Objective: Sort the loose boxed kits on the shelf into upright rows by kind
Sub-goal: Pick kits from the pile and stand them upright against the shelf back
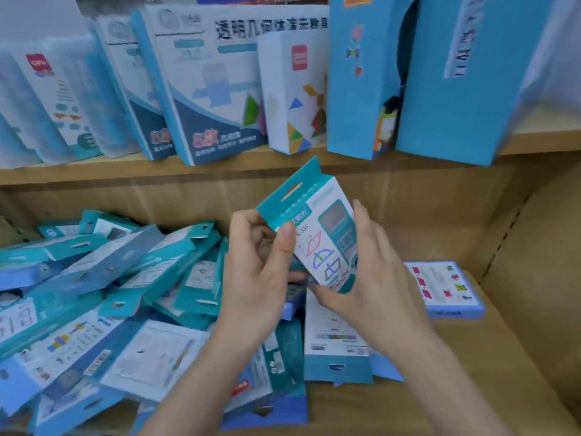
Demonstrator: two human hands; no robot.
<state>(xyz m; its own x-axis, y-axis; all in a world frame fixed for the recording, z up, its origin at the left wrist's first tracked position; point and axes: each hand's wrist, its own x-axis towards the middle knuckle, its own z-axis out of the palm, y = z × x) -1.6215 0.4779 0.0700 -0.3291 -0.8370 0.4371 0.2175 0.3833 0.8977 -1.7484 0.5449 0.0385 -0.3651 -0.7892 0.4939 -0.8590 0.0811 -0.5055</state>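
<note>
Kit marked "S-336", teal, tilted above the loose pile; I see my left hand pinching its left edge, right hand gripping its lower right corner.

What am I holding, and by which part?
A teal boxed kit: left hand pinches its left edge below the hang tab, right hand grips its lower right end.

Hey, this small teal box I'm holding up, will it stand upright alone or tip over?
The teal box looks thin and narrow-based, so alone it would probably tip. It seems light: the left hand merely pinches it. Its flat faces suggest stiff card.
</note>
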